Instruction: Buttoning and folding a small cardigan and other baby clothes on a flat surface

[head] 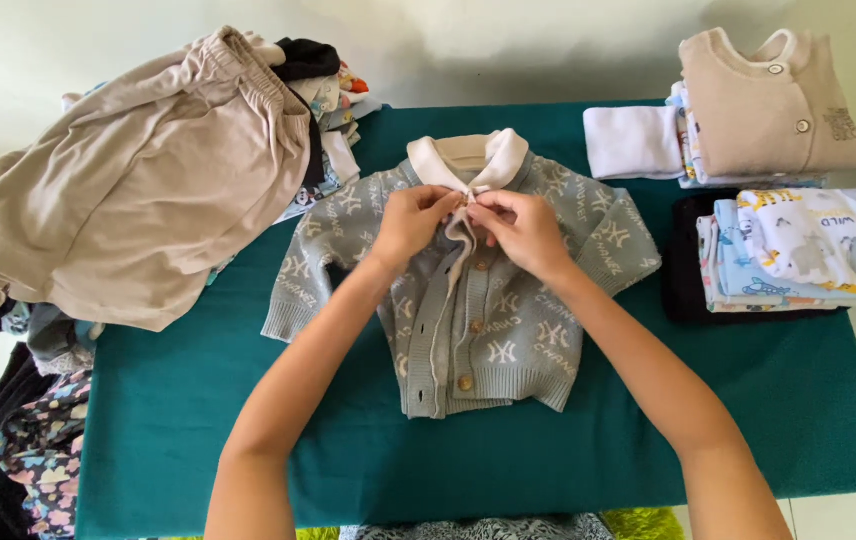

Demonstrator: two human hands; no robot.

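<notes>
1. A small grey knitted cardigan (pixel 478 300) with a white collar (pixel 468 158) lies flat, front up, at the middle of the green-covered worktop (pixel 248 420); its sleeves spread out to left and right.

2. The left hand (pixel 413 222) and the right hand (pixel 523 230) meet at the top of the front opening, just under the collar; both are pinched shut on the cardigan's edges there, fingertips nearly touching; what they grip looks like the top button, though the fingers hide it, so I cannot be sure.

3. Lower down, the front band gapes a little and a pale lining shows along it; two brown buttons (pixel 465 382) are visible on the band, and they appear not to be fastened; judged from this, the closing of the front is at its first step, with the rest of the band left to do, and the garment is not folded yet.

4. At the far right stand neat stacks: a beige buttoned top (pixel 768 105) on a pile, a white folded piece (pixel 633 142) beside it, and printed baby clothes (pixel 808 245) on a black item nearer; these read as finished work.

5. At the far left a loose heap, topped by large beige trousers (pixel 138 190), spills over the worktop's edge; it seems unsorted, so a fair amount is left.
</notes>
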